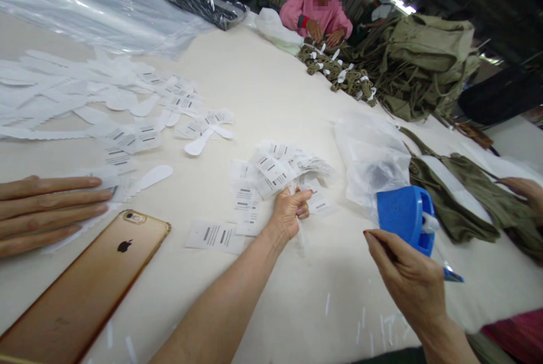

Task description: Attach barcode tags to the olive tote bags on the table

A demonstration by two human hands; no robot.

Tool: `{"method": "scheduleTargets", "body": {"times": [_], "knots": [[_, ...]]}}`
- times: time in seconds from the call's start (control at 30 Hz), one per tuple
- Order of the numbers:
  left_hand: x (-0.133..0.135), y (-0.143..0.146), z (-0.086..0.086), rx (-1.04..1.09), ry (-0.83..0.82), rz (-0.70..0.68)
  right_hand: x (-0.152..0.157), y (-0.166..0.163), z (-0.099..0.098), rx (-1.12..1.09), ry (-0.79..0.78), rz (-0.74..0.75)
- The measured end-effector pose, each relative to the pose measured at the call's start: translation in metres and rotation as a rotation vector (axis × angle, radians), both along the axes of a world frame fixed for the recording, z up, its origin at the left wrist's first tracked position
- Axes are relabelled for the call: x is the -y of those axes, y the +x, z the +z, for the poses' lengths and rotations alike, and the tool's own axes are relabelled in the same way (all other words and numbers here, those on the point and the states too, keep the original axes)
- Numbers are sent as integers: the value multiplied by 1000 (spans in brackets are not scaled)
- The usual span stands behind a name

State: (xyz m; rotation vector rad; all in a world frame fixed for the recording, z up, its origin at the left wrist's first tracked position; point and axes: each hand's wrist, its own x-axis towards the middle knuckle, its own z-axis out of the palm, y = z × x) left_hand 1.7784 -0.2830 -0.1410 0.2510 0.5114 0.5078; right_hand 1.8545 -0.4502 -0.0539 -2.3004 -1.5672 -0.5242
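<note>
My left hand (291,212) is closed around a fanned bundle of white barcode tags (282,168), held just above the table. My right hand (409,276) grips a blue tagging gun (405,214) to the right of the bundle, about a hand's width away. Loose barcode tags (214,235) lie flat on the cream table (263,81) under and left of my left hand. A clear plastic bag (367,157) lies just behind the gun.
A co-worker's hand (46,208) rests flat on white labels at the left edge, beside a gold phone (89,290). Another hand (526,188) touches olive garments (462,205) at the right. Scattered white labels (127,103) cover the left; a seated person in pink (316,13) handles olive cords at the back.
</note>
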Motion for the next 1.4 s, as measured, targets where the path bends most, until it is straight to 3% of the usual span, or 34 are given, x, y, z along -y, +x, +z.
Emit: {"method": "scheduleTargets", "body": {"times": [0.3, 0.87, 1.4], "knots": [[0, 0, 0, -3, 9, 3, -5, -7, 6, -13, 6, 49], [1, 0, -1, -10, 14, 2, -2, -7, 6, 10, 79, -33], [0, 0, 1, -7, 15, -7, -2, -11, 9, 4, 104, 7]]}}
